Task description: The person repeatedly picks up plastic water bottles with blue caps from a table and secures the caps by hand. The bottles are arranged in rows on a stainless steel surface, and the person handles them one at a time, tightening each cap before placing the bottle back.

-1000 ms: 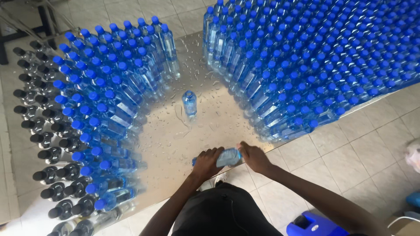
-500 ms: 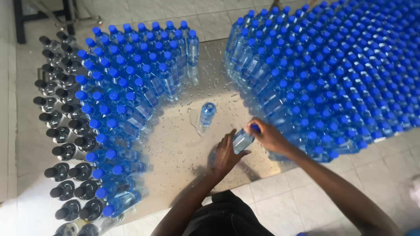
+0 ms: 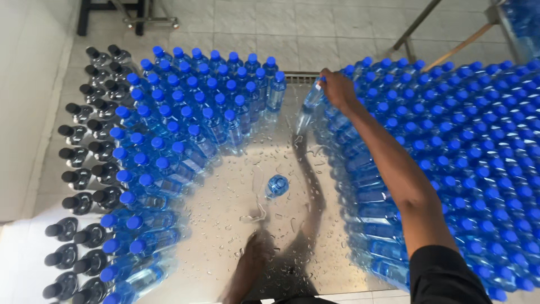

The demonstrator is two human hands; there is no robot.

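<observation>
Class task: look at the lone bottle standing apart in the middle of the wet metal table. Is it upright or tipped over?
Upright. The lone bottle shows its round blue cap facing the camera, its body foreshortened beneath, standing on the wet table.

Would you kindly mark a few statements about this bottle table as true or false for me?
1. The right hand grips a clear bottle with a blue cap at the far edge of the right-hand cluster of blue-capped bottles. True.
2. The left hand also holds a bottle. False: it rests flat and empty on the wet metal table.
3. A single bottle stands alone in the open middle of the table. True.
4. The bottles along the far left edge have blue caps. False: the black-capped bottles stand there.
5. The tabletop is dry. False: water drops lie scattered on it.
</observation>
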